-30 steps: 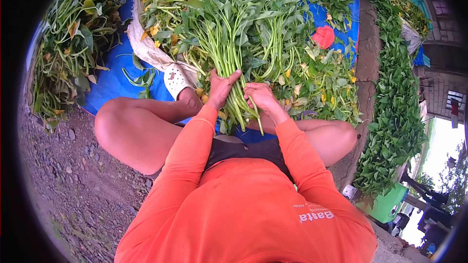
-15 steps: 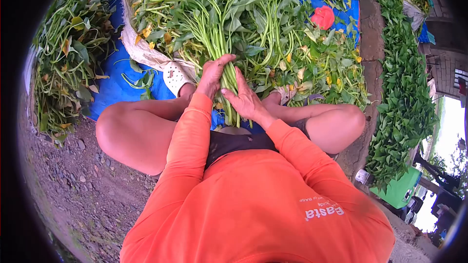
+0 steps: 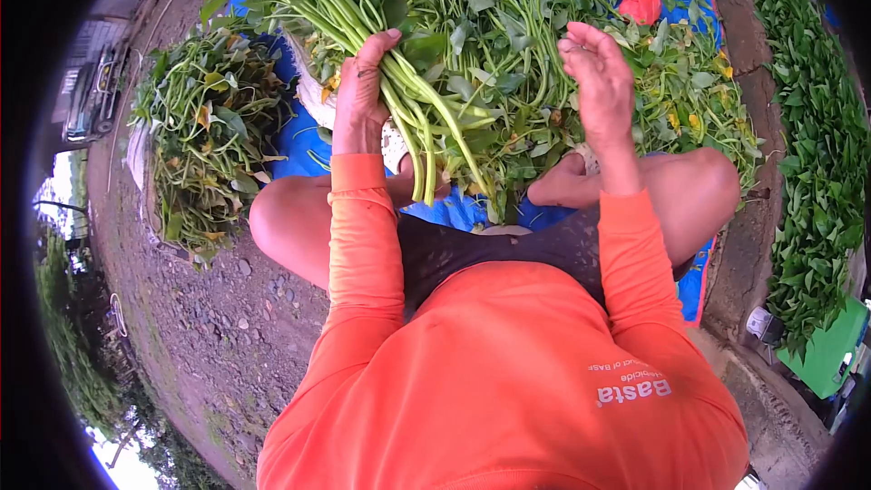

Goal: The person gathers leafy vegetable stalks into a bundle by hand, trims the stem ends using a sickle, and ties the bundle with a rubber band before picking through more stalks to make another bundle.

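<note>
My left hand [image 3: 361, 91] is closed around the stalks of a bunch of leafy greens [image 3: 331, 14] that look like water spinach. The leaves point up and left, while the cut stem ends hang down and to the right over my lap. Raised on the other side, my right hand [image 3: 601, 86] is open and holds nothing, its fingers bent slightly. Beneath both hands spreads a large pile of the same greens [image 3: 508, 36], with some yellow leaves among them. My crossed legs frame its near edge.
A blue tarp [image 3: 295, 141] lies under the pile. At the left is another heap of stems and yellowing leaves [image 3: 213, 122]. A red crumpled item [image 3: 640, 3] rests at the upper right. Beyond a concrete edge [image 3: 744, 54] are more greens [image 3: 817, 154] and a green container [image 3: 824, 349].
My left hand has carried the bunch up and to the left, tilting it. My right hand has let go of the stalks and moved away to the right. The view has turned too.
</note>
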Action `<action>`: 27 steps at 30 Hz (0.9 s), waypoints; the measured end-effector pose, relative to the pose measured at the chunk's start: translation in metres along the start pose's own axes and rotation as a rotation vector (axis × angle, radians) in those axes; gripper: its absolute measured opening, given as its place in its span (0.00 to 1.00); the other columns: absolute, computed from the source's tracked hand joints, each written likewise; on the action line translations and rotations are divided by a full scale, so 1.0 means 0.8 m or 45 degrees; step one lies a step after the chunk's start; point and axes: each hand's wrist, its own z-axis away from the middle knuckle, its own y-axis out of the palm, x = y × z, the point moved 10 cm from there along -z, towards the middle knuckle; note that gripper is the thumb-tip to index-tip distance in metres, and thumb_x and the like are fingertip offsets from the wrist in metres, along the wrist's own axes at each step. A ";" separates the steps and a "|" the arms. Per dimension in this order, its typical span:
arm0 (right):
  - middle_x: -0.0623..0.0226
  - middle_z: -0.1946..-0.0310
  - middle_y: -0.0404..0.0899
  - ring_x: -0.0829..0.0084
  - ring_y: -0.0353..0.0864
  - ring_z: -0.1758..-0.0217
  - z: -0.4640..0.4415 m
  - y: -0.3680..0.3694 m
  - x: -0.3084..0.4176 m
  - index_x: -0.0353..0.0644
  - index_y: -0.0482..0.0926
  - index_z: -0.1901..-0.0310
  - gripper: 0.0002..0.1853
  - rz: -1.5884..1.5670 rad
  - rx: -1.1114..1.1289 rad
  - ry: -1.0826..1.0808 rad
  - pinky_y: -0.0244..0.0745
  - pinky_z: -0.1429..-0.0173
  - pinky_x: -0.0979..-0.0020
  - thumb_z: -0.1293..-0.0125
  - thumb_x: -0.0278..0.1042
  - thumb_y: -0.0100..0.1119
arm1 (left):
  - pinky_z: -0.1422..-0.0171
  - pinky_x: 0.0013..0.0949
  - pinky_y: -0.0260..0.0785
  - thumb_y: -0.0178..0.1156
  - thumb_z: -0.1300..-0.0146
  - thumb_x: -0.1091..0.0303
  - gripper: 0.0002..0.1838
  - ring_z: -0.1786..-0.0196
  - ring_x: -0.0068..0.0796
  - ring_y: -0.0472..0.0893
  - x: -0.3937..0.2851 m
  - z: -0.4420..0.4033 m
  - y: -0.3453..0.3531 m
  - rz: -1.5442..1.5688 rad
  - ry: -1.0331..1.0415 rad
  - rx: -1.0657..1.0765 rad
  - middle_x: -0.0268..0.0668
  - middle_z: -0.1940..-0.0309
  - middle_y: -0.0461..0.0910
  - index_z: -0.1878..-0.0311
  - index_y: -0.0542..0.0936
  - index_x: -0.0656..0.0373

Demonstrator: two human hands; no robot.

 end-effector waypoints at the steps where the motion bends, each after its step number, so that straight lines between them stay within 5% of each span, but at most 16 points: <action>1: 0.60 0.48 0.86 0.73 0.84 0.51 0.001 0.006 0.022 0.34 0.84 0.41 0.19 -0.027 0.102 0.006 0.81 0.49 0.70 0.26 0.38 0.71 | 0.62 0.38 0.87 0.74 0.35 0.62 0.16 0.69 0.32 0.88 -0.019 0.002 0.008 0.018 0.043 0.036 0.41 0.65 0.89 0.53 0.86 0.66; 4: 0.76 0.65 0.83 0.85 0.75 0.67 0.063 0.032 0.097 0.35 0.88 0.58 0.03 -0.075 0.413 -0.019 0.70 0.62 0.77 0.29 0.25 0.72 | 0.56 0.39 0.89 0.72 0.31 0.63 0.19 0.64 0.35 0.90 -0.063 0.027 0.043 0.034 0.132 0.127 0.45 0.60 0.90 0.47 0.85 0.69; 6: 0.64 0.66 0.83 0.72 0.81 0.69 0.111 0.066 0.144 0.34 0.89 0.57 0.09 0.319 0.537 -0.393 0.75 0.63 0.70 0.34 0.31 0.77 | 0.52 0.41 0.90 0.70 0.31 0.64 0.19 0.62 0.38 0.91 -0.079 0.049 0.074 0.074 0.191 0.126 0.46 0.58 0.90 0.45 0.84 0.70; 8: 0.54 0.61 0.86 0.53 0.87 0.63 0.133 0.082 0.132 0.35 0.89 0.53 0.13 0.390 0.428 -0.426 0.81 0.58 0.58 0.34 0.35 0.77 | 0.49 0.41 0.90 0.70 0.32 0.64 0.19 0.59 0.39 0.91 -0.075 0.045 0.080 0.065 0.206 0.158 0.47 0.56 0.90 0.45 0.83 0.70; 10: 0.58 0.61 0.88 0.62 0.88 0.62 0.133 0.088 0.120 0.33 0.88 0.50 0.15 0.429 0.479 -0.473 0.81 0.58 0.63 0.30 0.35 0.75 | 0.48 0.41 0.89 0.70 0.32 0.65 0.19 0.58 0.38 0.91 -0.069 0.043 0.078 0.020 0.241 0.134 0.46 0.56 0.89 0.45 0.83 0.70; 13: 0.62 0.67 0.87 0.73 0.85 0.67 0.131 0.061 0.064 0.32 0.88 0.49 0.13 0.159 0.418 0.227 0.80 0.60 0.67 0.26 0.34 0.68 | 0.43 0.43 0.88 0.72 0.33 0.65 0.19 0.55 0.40 0.91 -0.059 0.033 0.074 0.006 0.288 0.189 0.45 0.53 0.90 0.44 0.83 0.66; 14: 0.70 0.67 0.86 0.84 0.79 0.68 0.124 0.059 0.029 0.32 0.87 0.45 0.15 -0.066 0.385 0.217 0.75 0.64 0.76 0.23 0.35 0.69 | 0.43 0.43 0.88 0.72 0.32 0.65 0.19 0.55 0.39 0.91 -0.053 0.030 0.077 -0.001 0.285 0.205 0.44 0.54 0.89 0.44 0.83 0.66; 16: 0.71 0.68 0.85 0.84 0.78 0.70 0.120 0.046 0.033 0.33 0.86 0.42 0.15 -0.160 0.366 0.531 0.73 0.64 0.80 0.23 0.35 0.67 | 0.44 0.41 0.87 0.72 0.32 0.64 0.18 0.57 0.37 0.90 -0.039 0.020 0.085 0.027 0.245 0.232 0.43 0.55 0.89 0.46 0.83 0.65; 20: 0.72 0.74 0.83 0.82 0.76 0.72 0.106 0.055 0.023 0.35 0.90 0.57 0.12 0.241 0.482 0.364 0.71 0.68 0.73 0.29 0.37 0.68 | 0.48 0.37 0.86 0.72 0.33 0.63 0.17 0.58 0.35 0.90 -0.017 0.003 0.098 0.036 0.174 0.297 0.41 0.57 0.89 0.47 0.84 0.64; 21: 0.66 0.77 0.81 0.78 0.76 0.74 0.102 0.063 0.030 0.35 0.89 0.64 0.14 0.424 0.571 0.312 0.72 0.67 0.66 0.32 0.40 0.66 | 0.49 0.36 0.86 0.72 0.33 0.63 0.17 0.60 0.34 0.89 -0.016 0.005 0.099 -0.004 0.173 0.292 0.41 0.58 0.89 0.47 0.84 0.65; 24: 0.56 0.76 0.80 0.69 0.78 0.74 0.101 0.097 0.046 0.34 0.87 0.65 0.15 0.715 0.931 0.124 0.73 0.65 0.64 0.34 0.41 0.63 | 0.55 0.33 0.83 0.73 0.35 0.65 0.18 0.63 0.31 0.87 -0.017 0.011 0.093 -0.141 0.202 0.210 0.39 0.61 0.88 0.48 0.85 0.68; 27: 0.49 0.68 0.86 0.53 0.87 0.65 0.150 0.107 -0.010 0.35 0.88 0.65 0.17 1.298 1.438 0.543 0.80 0.58 0.54 0.40 0.43 0.59 | 0.58 0.33 0.82 0.73 0.36 0.64 0.19 0.65 0.30 0.87 -0.021 -0.004 0.082 -0.161 0.221 0.150 0.39 0.62 0.87 0.49 0.85 0.68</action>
